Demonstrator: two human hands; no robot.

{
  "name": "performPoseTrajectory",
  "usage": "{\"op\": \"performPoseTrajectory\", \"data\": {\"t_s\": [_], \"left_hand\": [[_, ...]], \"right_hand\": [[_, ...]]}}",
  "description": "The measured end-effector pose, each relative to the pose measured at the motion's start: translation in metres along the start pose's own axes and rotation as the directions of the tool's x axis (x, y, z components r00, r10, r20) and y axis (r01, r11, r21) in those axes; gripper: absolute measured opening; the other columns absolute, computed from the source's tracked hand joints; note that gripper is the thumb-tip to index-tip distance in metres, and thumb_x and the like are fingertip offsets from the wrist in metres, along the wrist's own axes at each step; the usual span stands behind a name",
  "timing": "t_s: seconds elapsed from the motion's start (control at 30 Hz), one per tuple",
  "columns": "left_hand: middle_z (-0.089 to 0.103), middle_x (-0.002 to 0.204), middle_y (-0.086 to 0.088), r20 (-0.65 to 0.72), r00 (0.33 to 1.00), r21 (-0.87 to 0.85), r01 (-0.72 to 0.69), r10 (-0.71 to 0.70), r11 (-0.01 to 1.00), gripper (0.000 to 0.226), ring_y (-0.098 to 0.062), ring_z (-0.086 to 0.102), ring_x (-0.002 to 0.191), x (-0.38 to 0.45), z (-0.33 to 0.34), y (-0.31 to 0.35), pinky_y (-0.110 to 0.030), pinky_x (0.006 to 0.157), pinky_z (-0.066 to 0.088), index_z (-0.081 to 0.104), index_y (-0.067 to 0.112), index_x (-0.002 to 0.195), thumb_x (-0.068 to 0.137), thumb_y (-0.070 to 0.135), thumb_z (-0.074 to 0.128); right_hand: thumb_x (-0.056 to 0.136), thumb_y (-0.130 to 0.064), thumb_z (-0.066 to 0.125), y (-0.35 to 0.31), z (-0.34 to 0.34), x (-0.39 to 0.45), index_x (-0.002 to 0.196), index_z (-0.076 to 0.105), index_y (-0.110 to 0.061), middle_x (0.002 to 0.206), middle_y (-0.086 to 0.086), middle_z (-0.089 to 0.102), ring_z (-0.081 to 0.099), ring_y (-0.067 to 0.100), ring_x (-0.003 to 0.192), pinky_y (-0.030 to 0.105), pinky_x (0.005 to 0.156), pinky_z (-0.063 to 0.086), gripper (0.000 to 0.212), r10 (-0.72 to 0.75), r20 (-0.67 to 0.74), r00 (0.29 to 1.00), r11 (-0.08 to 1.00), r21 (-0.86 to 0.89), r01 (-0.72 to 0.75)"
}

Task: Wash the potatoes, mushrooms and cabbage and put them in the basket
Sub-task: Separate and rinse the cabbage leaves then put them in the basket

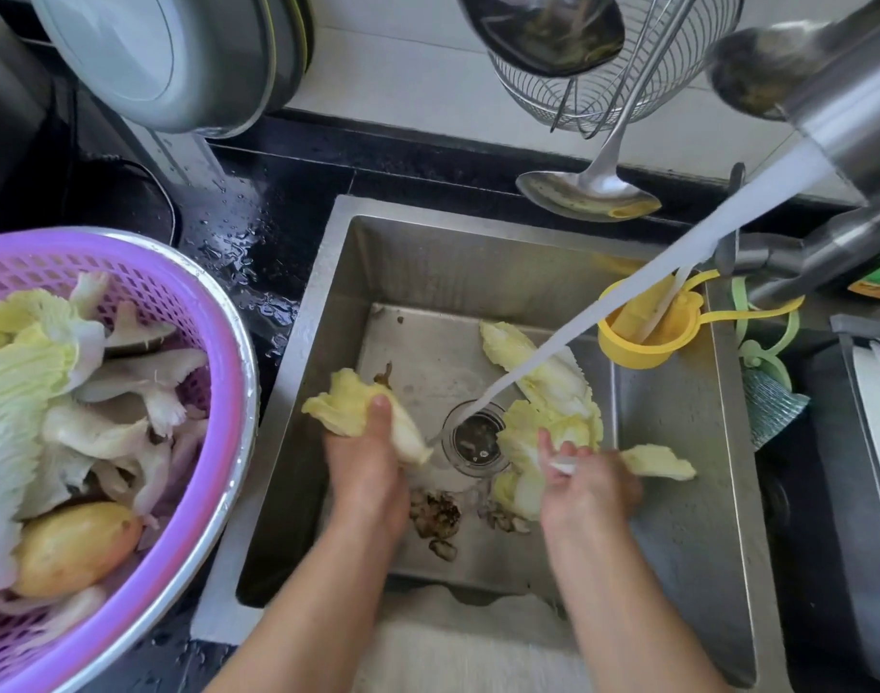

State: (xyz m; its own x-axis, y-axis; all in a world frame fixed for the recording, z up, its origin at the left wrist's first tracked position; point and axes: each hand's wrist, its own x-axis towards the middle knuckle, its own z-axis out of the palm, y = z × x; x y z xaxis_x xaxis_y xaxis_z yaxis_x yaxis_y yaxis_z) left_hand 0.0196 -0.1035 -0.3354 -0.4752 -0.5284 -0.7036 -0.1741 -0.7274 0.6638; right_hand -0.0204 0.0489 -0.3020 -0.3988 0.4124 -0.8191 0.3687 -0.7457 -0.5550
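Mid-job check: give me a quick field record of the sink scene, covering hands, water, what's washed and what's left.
left hand: grips a cabbage leaf low in the sink
right hand: holds another leaf, blurred
water: running, stream lands at the drain
left in sink: more cabbage leaves beside the drain, dark scraps near the front
basket: purple, on the left, holds cabbage, mushrooms, a potato
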Motion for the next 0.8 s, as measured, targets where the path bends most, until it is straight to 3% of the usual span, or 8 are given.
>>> {"op": "performPoseTrajectory", "data": {"t_s": [0.07, 0.17, 0.23, 0.3, 0.47, 0.57, 0.73, 0.8], "left_hand": [[0.07, 0.132, -0.013, 0.084, 0.996, 0.019, 0.039, -0.04, 0.999, 0.031, -0.034, 0.068, 0.121, -0.003, -0.001, 0.001, -0.057, 0.107, 0.051, 0.06, 0.022, 0.133, 0.103, 0.017, 0.065], [0.073, 0.128, -0.013, 0.273, 0.958, 0.217, 0.022, -0.082, 0.976, 0.032, -0.032, 0.07, 0.118, -0.02, 0.003, -0.01, -0.052, 0.102, 0.056, 0.06, 0.016, 0.135, 0.103, 0.021, 0.062], [0.074, 0.124, -0.015, 0.384, 0.919, 0.311, -0.041, -0.086, 0.949, 0.031, -0.034, 0.071, 0.117, -0.024, 0.004, -0.014, -0.055, 0.103, 0.055, 0.062, 0.01, 0.133, 0.105, 0.025, 0.059], [0.075, 0.122, -0.015, 0.42, 0.904, 0.328, -0.068, -0.081, 0.942, 0.031, -0.034, 0.072, 0.116, -0.022, 0.001, -0.01, -0.054, 0.102, 0.056, 0.063, 0.011, 0.131, 0.105, 0.027, 0.06], [0.077, 0.117, -0.012, 0.452, 0.889, 0.418, -0.136, -0.076, 0.898, 0.023, -0.031, 0.074, 0.111, -0.025, 0.001, -0.003, -0.052, 0.099, 0.057, 0.067, 0.011, 0.125, 0.11, 0.019, 0.051], [0.077, 0.119, -0.011, 0.434, 0.897, 0.423, -0.123, -0.081, 0.898, 0.023, -0.03, 0.074, 0.113, -0.024, 0.004, -0.008, -0.054, 0.102, 0.056, 0.064, 0.014, 0.129, 0.11, 0.02, 0.051], [0.075, 0.112, -0.017, 0.248, 0.968, 0.3, -0.031, -0.047, 0.954, 0.021, -0.035, 0.073, 0.103, -0.016, 0.002, -0.014, -0.059, 0.1, 0.056, 0.061, 0.014, 0.128, 0.109, 0.016, 0.052], [0.074, 0.109, -0.017, 0.191, 0.978, 0.191, 0.049, -0.086, 0.98, 0.024, -0.034, 0.072, 0.1, -0.013, 0.003, -0.011, -0.054, 0.096, 0.058, 0.058, 0.012, 0.132, 0.11, 0.017, 0.051]], "right_hand": [[0.109, -0.006, 0.043, -0.018, -0.005, 0.01, 0.12, 0.05, -0.006, 0.085, 0.009, 0.046, 0.05, 0.021, 0.071, 0.054, 0.09, 0.059, 0.013, -0.022, 0.053, 0.998, 0.974, -0.226, 0.034], [0.105, -0.014, 0.056, -0.007, -0.006, -0.007, 0.119, 0.055, -0.005, 0.084, 0.011, 0.063, 0.063, 0.023, 0.07, 0.044, 0.073, 0.059, 0.016, 0.136, 0.29, 0.947, 0.79, -0.609, 0.073], [0.104, -0.024, 0.06, 0.006, -0.003, -0.022, 0.119, 0.064, -0.01, 0.098, 0.011, 0.077, 0.075, 0.028, 0.089, 0.05, 0.086, 0.06, 0.021, 0.249, 0.434, 0.866, 0.664, -0.728, 0.173], [0.104, -0.027, 0.06, 0.015, -0.001, -0.028, 0.123, 0.069, -0.015, 0.111, 0.006, 0.078, 0.074, 0.026, 0.107, 0.055, 0.104, 0.052, 0.024, 0.328, 0.509, 0.796, 0.686, -0.708, 0.17], [0.097, -0.02, 0.066, 0.024, -0.007, -0.031, 0.129, 0.067, -0.017, 0.122, 0.003, 0.075, 0.07, 0.017, 0.117, 0.042, 0.106, 0.049, 0.032, 0.348, 0.637, 0.688, 0.786, -0.598, 0.155], [0.097, -0.011, 0.067, 0.029, -0.012, -0.026, 0.125, 0.07, -0.017, 0.118, 0.003, 0.077, 0.073, 0.017, 0.111, 0.039, 0.1, 0.053, 0.029, 0.272, 0.595, 0.756, 0.809, -0.567, 0.155], [0.097, -0.009, 0.067, 0.028, -0.009, -0.009, 0.126, 0.065, -0.008, 0.113, 0.015, 0.077, 0.078, 0.026, 0.092, 0.038, 0.068, 0.063, 0.029, 0.246, 0.38, 0.892, 0.938, -0.326, -0.12], [0.096, -0.01, 0.068, 0.029, -0.008, -0.005, 0.128, 0.064, -0.006, 0.119, 0.018, 0.074, 0.075, 0.031, 0.101, 0.042, 0.075, 0.064, 0.032, 0.241, 0.351, 0.905, 0.95, -0.277, -0.146]]}}
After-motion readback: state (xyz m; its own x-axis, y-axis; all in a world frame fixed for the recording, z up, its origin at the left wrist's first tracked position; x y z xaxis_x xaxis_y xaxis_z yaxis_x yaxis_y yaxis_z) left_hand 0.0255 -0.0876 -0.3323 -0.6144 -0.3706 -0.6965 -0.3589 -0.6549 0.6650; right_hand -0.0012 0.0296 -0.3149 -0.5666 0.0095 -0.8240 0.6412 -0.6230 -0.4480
